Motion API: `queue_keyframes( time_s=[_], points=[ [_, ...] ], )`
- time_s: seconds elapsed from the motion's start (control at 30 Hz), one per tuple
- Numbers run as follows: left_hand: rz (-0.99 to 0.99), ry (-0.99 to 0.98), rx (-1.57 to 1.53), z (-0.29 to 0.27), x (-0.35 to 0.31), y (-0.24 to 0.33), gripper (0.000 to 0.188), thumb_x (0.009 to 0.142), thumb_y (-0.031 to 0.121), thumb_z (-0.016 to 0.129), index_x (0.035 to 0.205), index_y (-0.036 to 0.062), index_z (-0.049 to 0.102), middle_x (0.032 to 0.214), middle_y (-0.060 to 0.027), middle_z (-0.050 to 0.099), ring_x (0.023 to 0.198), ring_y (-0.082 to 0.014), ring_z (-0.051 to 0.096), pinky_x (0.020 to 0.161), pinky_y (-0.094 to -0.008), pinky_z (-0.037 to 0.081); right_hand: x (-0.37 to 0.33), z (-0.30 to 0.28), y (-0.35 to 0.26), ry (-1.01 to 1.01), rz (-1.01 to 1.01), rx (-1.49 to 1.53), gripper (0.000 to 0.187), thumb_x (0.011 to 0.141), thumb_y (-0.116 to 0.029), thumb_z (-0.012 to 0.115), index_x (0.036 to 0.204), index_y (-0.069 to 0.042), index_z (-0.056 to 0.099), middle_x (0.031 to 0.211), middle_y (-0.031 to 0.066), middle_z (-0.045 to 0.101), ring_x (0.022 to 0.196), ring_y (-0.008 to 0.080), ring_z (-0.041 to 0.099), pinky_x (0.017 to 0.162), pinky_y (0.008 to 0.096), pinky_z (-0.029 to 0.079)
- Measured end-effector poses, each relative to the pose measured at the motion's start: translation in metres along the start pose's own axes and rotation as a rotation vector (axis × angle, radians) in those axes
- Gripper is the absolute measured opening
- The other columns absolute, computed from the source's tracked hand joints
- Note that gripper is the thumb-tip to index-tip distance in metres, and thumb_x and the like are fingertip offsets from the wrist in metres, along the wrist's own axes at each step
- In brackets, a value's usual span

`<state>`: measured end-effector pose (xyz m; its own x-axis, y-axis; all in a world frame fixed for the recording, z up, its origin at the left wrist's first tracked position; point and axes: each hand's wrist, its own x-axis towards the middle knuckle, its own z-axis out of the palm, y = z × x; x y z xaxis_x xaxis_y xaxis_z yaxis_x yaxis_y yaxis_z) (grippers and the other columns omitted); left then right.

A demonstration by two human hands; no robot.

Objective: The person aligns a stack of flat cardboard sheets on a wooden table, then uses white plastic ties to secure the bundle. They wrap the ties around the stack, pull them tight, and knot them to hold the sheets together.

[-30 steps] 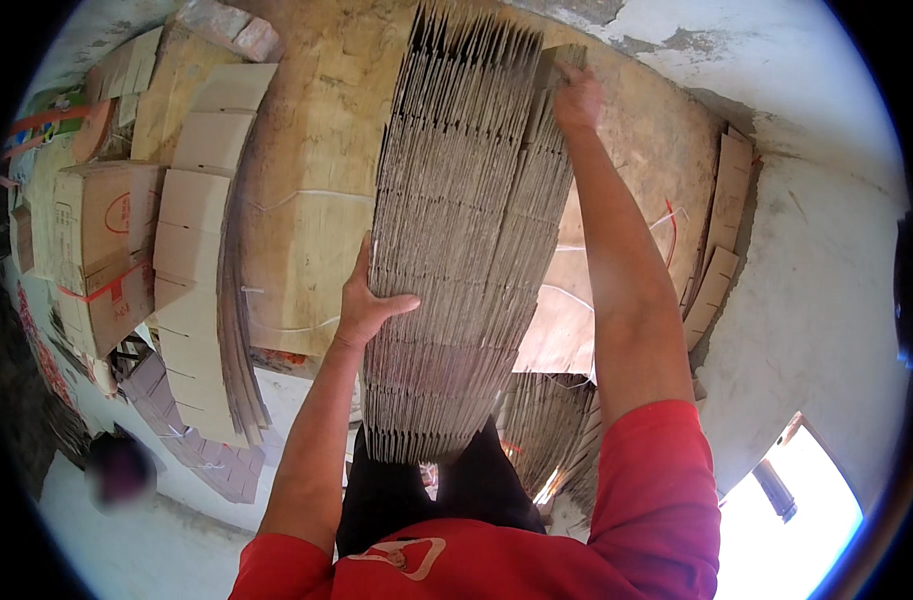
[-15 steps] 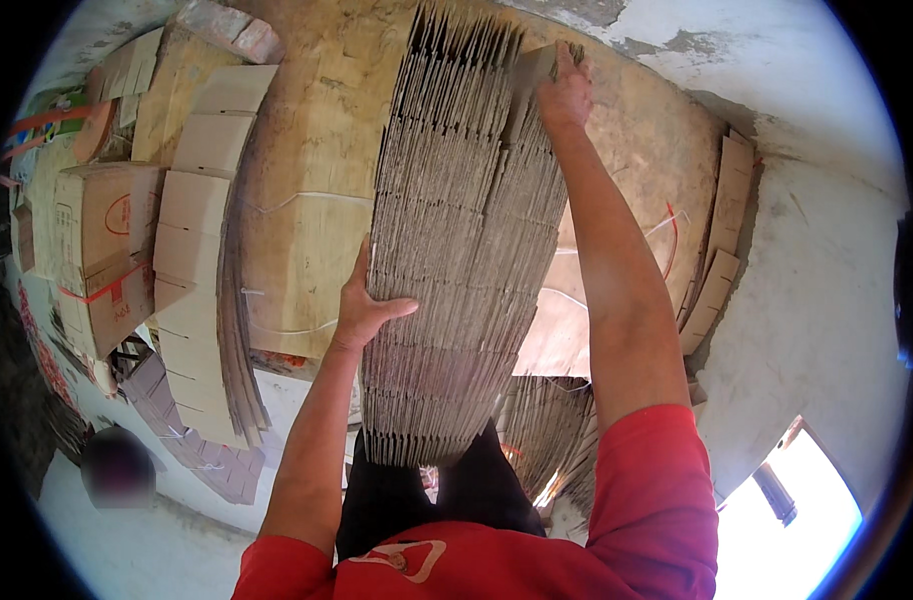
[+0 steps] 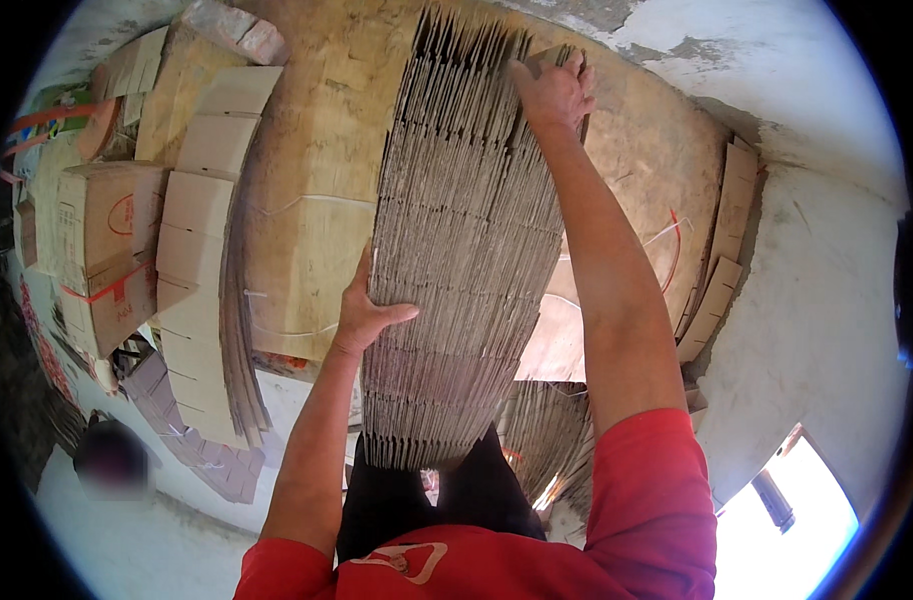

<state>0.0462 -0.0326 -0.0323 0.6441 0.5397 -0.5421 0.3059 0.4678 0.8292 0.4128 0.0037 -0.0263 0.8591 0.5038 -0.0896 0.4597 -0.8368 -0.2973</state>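
Observation:
A long stack of folded grey-brown cardboard dividers (image 3: 457,260), packed on edge, reaches from the far edge of the wooden board to my legs. My left hand (image 3: 365,313) rests against its left side, index finger stretched along the edge and thumb laid out over the top. At the far right end, my right hand (image 3: 557,95) is closed over the edge of the dividers, its fingers curled round the outer pieces. The fingers' undersides are hidden there.
Under the stack lies a wooden board (image 3: 322,130) with white string across it. Flat slotted cardboard sheets (image 3: 190,240) and a cardboard box (image 3: 112,260) with red strapping stand at left. More sheets (image 3: 725,235) lean by the right wall. Further dividers (image 3: 547,425) lie below the board.
My right hand has shifted slightly left and nearer, and the gap at the stack's far right has narrowed as the outer dividers come against the rest. My left hand stays in place.

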Motion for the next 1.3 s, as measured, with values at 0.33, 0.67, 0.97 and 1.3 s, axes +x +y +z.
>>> queue_keyframes(
  time_s=[0.33,0.67,0.97,1.3],
  points=[
    [-0.036,-0.005,-0.029,-0.004,0.000,-0.005,0.105,0.053,0.009,0.082,0.143,0.0017,0.028,0.128,-0.0094,0.052,0.118,-0.0205,0.050,0.102,-0.0320,0.037,0.009,0.010,0.008,-0.022,-0.060,0.015,0.040,0.083,-0.037,0.055,0.118,-0.018,0.062,0.151,0.0124,0.022,0.139,0.0385,0.014,0.106,0.0593,0.018],
    [-0.013,0.003,-0.014,-0.003,0.000,0.000,0.104,0.053,0.009,0.082,0.142,-0.0003,0.028,0.129,-0.0102,0.052,0.118,-0.0201,0.049,0.102,-0.0321,0.037,-0.005,0.010,-0.023,-0.025,-0.109,-0.215,0.054,0.086,-0.053,0.050,0.116,-0.010,0.063,0.149,0.0185,0.022,0.139,0.0397,0.011,0.105,0.0666,0.007],
    [-0.013,-0.001,-0.105,-0.004,0.000,-0.002,0.105,0.053,0.007,0.081,0.143,-0.0004,0.026,0.129,-0.0094,0.051,0.118,-0.0195,0.048,0.103,-0.0320,0.036,-0.004,0.025,-0.011,0.175,-0.508,-0.227,0.067,0.082,-0.003,0.055,0.142,-0.026,0.034,0.151,0.0140,0.019,0.141,0.0307,0.015,0.107,0.0662,0.005],
    [-0.041,0.009,-0.013,-0.004,-0.001,0.005,0.107,0.053,0.006,0.080,0.144,-0.0003,0.024,0.132,-0.0108,0.050,0.121,-0.0198,0.047,0.104,-0.0313,0.035,0.000,0.025,-0.014,0.105,-0.771,-0.269,0.063,0.077,0.008,0.053,0.132,-0.022,0.046,0.143,0.0105,0.035,0.138,0.0261,0.024,0.109,0.0625,0.011]
  ],
)
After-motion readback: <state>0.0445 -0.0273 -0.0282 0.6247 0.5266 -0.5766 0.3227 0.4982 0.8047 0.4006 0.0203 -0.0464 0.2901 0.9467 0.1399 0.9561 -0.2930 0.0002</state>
